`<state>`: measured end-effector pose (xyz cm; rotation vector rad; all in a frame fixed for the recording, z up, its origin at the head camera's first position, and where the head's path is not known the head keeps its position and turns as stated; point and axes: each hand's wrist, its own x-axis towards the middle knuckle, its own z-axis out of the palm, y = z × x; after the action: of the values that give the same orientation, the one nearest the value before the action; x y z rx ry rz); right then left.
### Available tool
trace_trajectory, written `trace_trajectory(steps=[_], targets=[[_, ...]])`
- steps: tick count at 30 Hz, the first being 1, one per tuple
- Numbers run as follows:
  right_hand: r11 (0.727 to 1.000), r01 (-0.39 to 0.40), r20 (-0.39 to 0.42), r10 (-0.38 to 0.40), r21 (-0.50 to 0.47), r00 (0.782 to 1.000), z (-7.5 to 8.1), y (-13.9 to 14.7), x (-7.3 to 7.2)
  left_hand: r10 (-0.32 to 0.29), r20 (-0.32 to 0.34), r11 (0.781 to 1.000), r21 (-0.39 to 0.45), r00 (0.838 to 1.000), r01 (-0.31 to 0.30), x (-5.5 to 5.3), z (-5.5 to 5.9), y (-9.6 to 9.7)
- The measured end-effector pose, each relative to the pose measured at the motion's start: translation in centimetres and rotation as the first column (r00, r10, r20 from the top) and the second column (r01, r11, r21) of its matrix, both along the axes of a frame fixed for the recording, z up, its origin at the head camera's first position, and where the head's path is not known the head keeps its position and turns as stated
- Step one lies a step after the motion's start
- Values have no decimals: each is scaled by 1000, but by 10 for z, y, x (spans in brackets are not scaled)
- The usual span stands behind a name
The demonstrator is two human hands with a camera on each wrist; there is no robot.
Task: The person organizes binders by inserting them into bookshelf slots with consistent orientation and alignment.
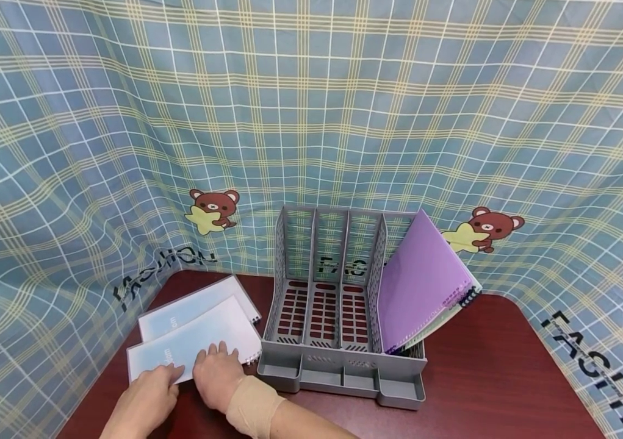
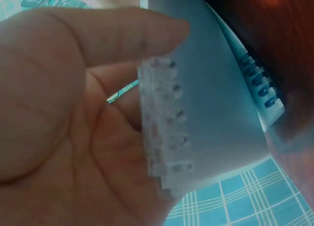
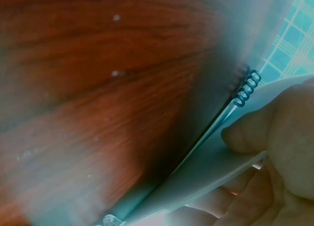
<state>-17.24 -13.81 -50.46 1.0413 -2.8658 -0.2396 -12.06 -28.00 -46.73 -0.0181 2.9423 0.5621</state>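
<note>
Two pale blue-and-white spiral notebooks overlap on the table's left side. The front notebook (image 1: 201,338) has clear rings at its right end; the back notebook (image 1: 196,305) has dark rings. At the front notebook's near edge, my left hand (image 1: 149,396) pinches it. My right hand (image 1: 220,375), with a beige wrap at the wrist, grips the same edge further right. In the left wrist view, the thumb lies along the cover beside the clear rings (image 2: 169,118). The right wrist view shows a thumb (image 3: 250,130) on a notebook's face, fingers behind it, and dark rings (image 3: 247,88) beyond.
A grey file organizer (image 1: 341,360) with upright dividers and small front trays stands right of the notebooks. Its rightmost slot holds a purple notebook (image 1: 421,280) leaning outward, a pale green one behind it. Plaid cloth (image 1: 311,122) surrounds the dark red table (image 1: 487,378).
</note>
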Motion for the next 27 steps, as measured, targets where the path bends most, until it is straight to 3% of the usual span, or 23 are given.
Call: trace_trajectory(steps=[4, 11, 16, 20, 27], targets=[[1000, 5, -4, -5, -8, 1000, 0, 0, 2, 34, 27, 999, 6, 999, -34, 3, 4, -2], [999, 40, 11, -40, -30, 999, 5, 2, 0, 40, -82, 998, -42, 996, -44, 10, 17, -5], [996, 27, -15, -29, -86, 999, 7, 7, 1, 34, -124, 997, -67, 992, -43, 15, 25, -7], [990, 3, -47, -10, -144, 999, 12, 12, -1, 117, -111, 993, -1, 987, -118, 19, 30, -11], [965, -40, -71, 23, -259, 997, 15, 20, -4, 272, -113, 958, 121, 956, -258, 25, 37, -14]])
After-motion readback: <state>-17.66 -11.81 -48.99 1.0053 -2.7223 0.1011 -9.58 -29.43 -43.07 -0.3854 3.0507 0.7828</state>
